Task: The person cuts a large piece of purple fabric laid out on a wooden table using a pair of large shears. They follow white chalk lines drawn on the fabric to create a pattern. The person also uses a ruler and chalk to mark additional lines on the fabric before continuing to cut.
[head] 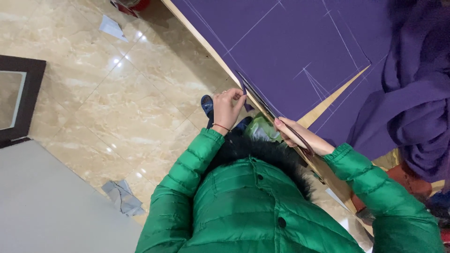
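I count one flat purple cloth sheet (pixel 290 42) chalked with white lines, lying on a wooden table (pixel 328 105). My left hand (pixel 227 107) pinches its cut edge strip. My right hand (pixel 293 133) grips dark scissors (pixel 262 105) at that edge. Two grey fabric scraps (pixel 123 197) lie on the marble floor (pixel 117 93).
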